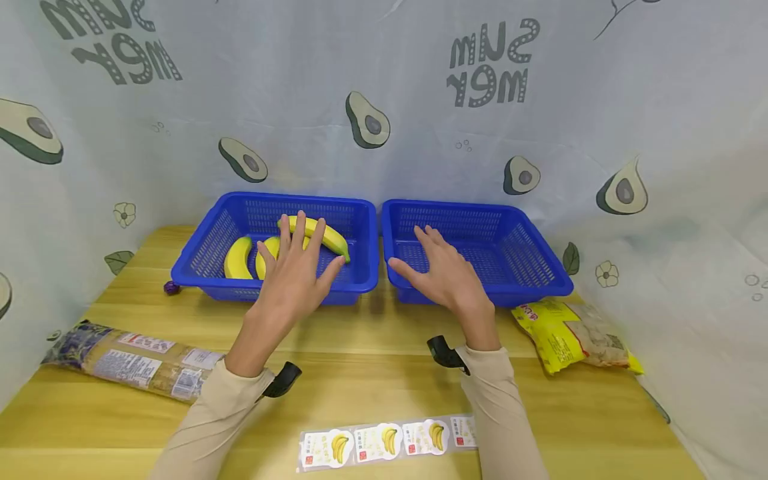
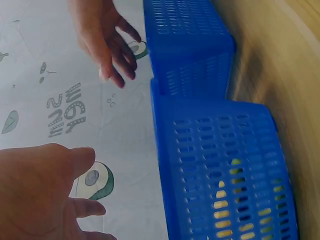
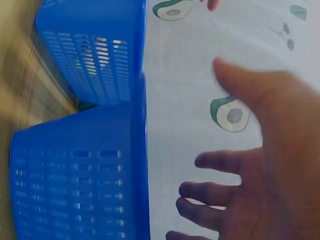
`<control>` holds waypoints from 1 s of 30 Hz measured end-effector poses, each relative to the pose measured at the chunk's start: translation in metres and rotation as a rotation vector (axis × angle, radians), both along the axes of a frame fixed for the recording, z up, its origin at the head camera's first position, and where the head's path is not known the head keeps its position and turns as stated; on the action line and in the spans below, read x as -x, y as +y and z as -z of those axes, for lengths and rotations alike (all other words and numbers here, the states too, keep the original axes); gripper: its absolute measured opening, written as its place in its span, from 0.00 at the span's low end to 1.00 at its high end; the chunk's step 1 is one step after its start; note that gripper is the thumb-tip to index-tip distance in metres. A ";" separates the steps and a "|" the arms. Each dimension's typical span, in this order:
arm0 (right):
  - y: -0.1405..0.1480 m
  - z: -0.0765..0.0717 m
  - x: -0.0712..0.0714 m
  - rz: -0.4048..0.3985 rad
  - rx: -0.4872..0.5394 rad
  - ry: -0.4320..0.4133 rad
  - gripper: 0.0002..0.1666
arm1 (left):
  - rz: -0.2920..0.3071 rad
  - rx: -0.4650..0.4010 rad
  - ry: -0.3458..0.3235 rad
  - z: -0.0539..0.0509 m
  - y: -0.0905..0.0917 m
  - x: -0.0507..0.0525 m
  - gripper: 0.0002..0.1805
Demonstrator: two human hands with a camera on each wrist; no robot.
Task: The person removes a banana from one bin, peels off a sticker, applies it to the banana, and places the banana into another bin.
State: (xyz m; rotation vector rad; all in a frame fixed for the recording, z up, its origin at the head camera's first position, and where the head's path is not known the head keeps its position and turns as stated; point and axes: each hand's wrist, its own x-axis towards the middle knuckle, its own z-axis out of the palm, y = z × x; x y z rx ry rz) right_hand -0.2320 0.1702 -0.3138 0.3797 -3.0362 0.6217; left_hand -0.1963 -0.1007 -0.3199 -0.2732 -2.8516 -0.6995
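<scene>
Three bananas (image 1: 239,259) in left blue basket (image 1: 300,197), my left hand (image 1: 295,270) above, fingers spread, empty; right hand (image 1: 447,270), fingers apart, empty, by right blue basket (image 1: 450,204). Reaching stage, I'd judge; grasp calls for lowering, curling.

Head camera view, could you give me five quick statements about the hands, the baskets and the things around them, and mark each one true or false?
1. The left basket holds bananas. True.
2. The right hand is holding a banana. False: it holds nothing.
3. The yellow bag lies on the right side of the table. True.
4. The label strip lies inside the right basket. False: it lies on the table, nearer the person than both baskets.
5. The left hand has its fingers spread. True.
</scene>
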 end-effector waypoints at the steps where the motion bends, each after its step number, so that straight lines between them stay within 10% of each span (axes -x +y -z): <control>1: 0.000 0.000 0.000 0.000 0.001 0.008 0.58 | 0.002 0.001 -0.004 0.001 -0.002 -0.002 0.43; 13: -0.005 -0.010 0.005 -0.114 0.054 0.157 0.48 | -0.051 0.032 0.054 -0.003 -0.053 -0.023 0.38; 21: -0.010 -0.006 0.015 -0.155 0.047 0.194 0.43 | -0.189 -0.110 0.137 -0.001 -0.095 -0.027 0.37; 30: -0.018 -0.007 0.024 -0.248 0.143 0.211 0.38 | -0.195 -0.194 0.030 0.001 -0.150 -0.025 0.36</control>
